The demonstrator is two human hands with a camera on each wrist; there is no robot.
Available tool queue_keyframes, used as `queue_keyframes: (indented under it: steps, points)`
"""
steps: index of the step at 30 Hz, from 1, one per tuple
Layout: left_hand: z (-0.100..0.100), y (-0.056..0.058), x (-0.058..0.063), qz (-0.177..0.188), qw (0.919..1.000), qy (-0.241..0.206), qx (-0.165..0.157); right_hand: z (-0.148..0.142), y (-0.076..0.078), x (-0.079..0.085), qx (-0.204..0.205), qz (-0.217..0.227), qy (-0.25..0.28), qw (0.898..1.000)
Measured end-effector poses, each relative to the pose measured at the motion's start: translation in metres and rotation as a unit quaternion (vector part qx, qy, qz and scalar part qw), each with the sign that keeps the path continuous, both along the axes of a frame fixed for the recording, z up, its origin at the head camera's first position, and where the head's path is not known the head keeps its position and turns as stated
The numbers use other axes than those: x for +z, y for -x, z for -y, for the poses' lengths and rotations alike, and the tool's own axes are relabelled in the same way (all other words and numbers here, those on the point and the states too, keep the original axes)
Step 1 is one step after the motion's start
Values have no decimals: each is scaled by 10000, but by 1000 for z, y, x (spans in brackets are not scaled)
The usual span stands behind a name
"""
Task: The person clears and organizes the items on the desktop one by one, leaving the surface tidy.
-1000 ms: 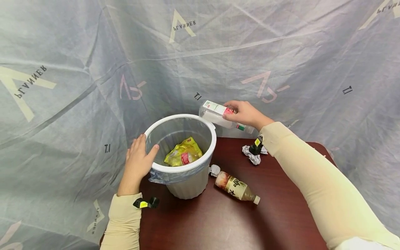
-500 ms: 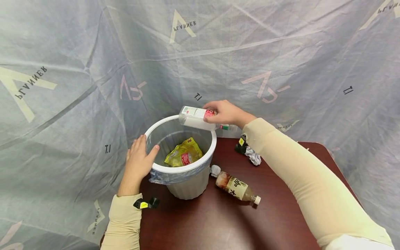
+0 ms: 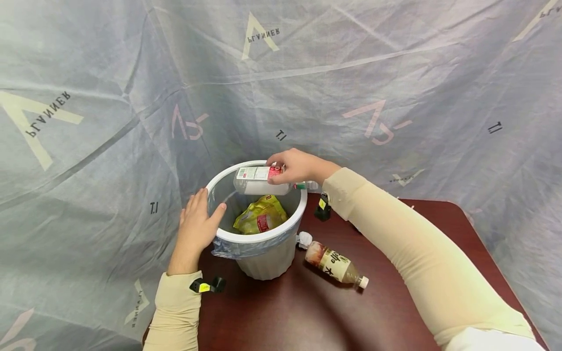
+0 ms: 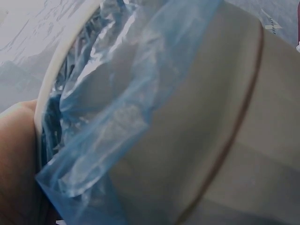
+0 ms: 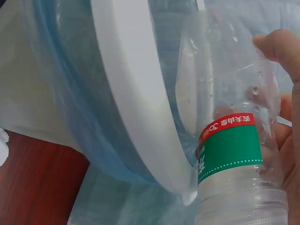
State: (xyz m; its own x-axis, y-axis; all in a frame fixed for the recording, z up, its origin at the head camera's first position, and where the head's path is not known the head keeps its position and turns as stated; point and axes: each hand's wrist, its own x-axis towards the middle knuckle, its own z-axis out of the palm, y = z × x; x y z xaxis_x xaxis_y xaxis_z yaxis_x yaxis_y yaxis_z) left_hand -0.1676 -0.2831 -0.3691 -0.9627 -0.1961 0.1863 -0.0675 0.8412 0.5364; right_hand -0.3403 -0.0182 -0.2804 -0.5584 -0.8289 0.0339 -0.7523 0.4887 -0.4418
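A clear plastic bottle [image 3: 259,187] with a white and red label lies sideways over the mouth of a trash can [image 3: 266,265]. My right hand [image 3: 298,165] grips it from above, thumb on the near side. In the right wrist view the bottle's neck, with a green and red band [image 5: 232,147], lies beside the white rim [image 5: 136,89]. My left hand [image 3: 197,226] rests on the can's left rim, fingers straight and thumb over the inner edge. A blue bag liner [image 4: 122,108] folds over the rim. Inside the can lie a yellow wrapper [image 3: 259,209] and a red-labelled bottle [image 3: 264,223].
A brown-labelled drink bottle [image 3: 335,264] lies on the dark red table [image 3: 281,317], right of the can. Crumpled paper [image 3: 304,239] sits between them. Grey fabric [image 3: 281,87] hangs behind, close to the can.
My right hand has carried the clear bottle leftward and slightly down, from beyond the can's right rim to over its opening. My left hand has stayed on the rim.
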Motion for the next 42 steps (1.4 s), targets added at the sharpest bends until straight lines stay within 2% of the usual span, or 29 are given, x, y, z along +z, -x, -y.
queue_keyframes:
  steps: [7, 13, 20, 25, 28, 32, 42]
  points:
    - [-1, 1, 1, 28, 10000, 2, 22, 10, -3, -2, 292, 210, -135, 9993]
    - [-1, 0, 1, 34, 10000, 4, -6, 8, -3, 2, 205, 191, 82, 9996]
    - [-2, -1, 1, 29, 10000, -13, -16, -14, -1, 3, -180, -465, 679, 9964]
    - [-2, -1, 1, 1, 10000, -8, -19, -45, 3, -5, -667, -565, 1553, 9840]
    - [-3, 0, 1, 1, 10000, -15, -30, -67, 6, -15, -1035, -498, 2107, 9708]
    - [-3, 1, -1, -48, 10000, 12, -59, -95, 9, -33, -1540, -403, 2386, 9580]
    - [-1, 1, -2, -95, 9999, 23, -64, -143, 1, -106, -2067, 225, 2068, 9560]
